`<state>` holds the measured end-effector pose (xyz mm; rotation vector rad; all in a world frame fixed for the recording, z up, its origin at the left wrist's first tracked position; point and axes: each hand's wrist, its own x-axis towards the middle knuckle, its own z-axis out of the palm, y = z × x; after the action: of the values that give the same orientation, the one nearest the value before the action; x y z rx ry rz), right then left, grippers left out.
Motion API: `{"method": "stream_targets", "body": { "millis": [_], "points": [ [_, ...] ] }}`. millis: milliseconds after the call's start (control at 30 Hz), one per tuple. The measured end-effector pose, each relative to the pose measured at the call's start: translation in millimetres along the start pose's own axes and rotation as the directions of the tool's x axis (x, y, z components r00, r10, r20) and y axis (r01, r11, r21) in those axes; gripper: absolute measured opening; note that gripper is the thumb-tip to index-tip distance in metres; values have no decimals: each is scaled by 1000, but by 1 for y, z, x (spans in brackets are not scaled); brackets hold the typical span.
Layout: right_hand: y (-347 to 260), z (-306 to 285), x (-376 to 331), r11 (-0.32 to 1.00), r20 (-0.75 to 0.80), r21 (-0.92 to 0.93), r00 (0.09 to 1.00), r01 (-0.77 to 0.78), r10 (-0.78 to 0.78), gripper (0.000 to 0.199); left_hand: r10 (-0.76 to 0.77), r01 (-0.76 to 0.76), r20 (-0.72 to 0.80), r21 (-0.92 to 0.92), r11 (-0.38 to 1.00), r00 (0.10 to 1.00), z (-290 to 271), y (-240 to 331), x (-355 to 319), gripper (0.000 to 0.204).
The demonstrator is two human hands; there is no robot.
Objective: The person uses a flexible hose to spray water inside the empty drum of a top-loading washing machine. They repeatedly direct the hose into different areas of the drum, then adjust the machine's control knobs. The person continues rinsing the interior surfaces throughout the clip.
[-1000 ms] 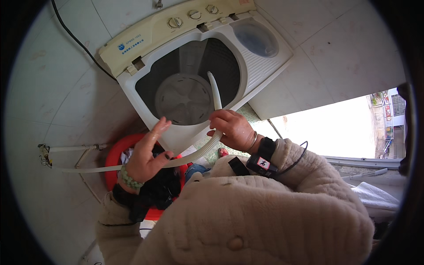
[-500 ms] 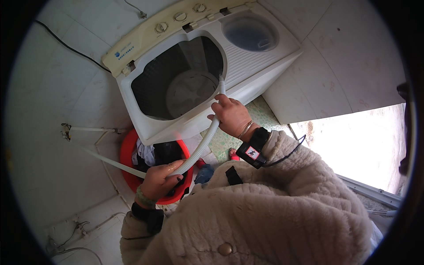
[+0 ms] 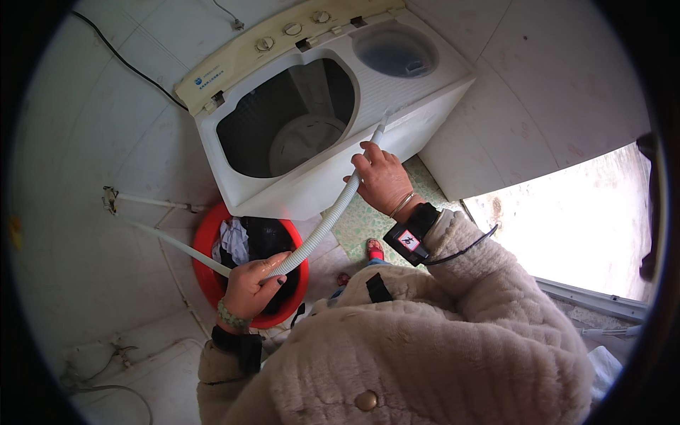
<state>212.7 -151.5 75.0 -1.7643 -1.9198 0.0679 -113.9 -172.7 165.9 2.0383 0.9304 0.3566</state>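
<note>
A pale ribbed hose (image 3: 320,230) runs up from the tap on the left wall to the front of a twin-tub washing machine (image 3: 418,120). My right hand (image 3: 382,178) grips it near its free end, fingers closed around it. My left hand (image 3: 249,287) is wrapped round the hose lower down, above a red tub (image 3: 205,244). The hose end points up at the ribbed deck beside the wash tub (image 3: 340,106), and water seems to come from it onto the deck. The wash tub stands uncovered; its bottom shows the round pulsator.
Dark and white clothes (image 3: 234,239) fill the red tub, close against the machine's front left corner. A wall tap (image 3: 110,202) feeds the hose. A black cord (image 3: 131,67) hangs behind the machine. Bright light enters through a doorway (image 3: 567,234) at right.
My right hand has moved the hose end rightward, from over the wash tub's rim to the deck near the front edge. My left hand keeps its hold. The view has shifted slightly.
</note>
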Motion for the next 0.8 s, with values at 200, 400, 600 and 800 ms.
{"method": "stream_targets", "body": {
  "millis": [200,400,600,800],
  "points": [
    [-79,25,-21,959,121,270,986,80,-117,31,132,-141,-77,-118,983,988,-16,-15,-82,45],
    [-150,61,-21,814,158,556,940,169,-303,23,26,-44,-133,-140,989,991,-25,-29,-160,45],
    [-193,95,8,771,93,569,908,288,-408,20,-43,12,-234,-134,991,971,-17,-31,-196,45],
    [-204,107,56,778,56,527,899,343,-434,22,-164,104,-339,-189,976,926,0,-29,-184,42]
  ]
}}
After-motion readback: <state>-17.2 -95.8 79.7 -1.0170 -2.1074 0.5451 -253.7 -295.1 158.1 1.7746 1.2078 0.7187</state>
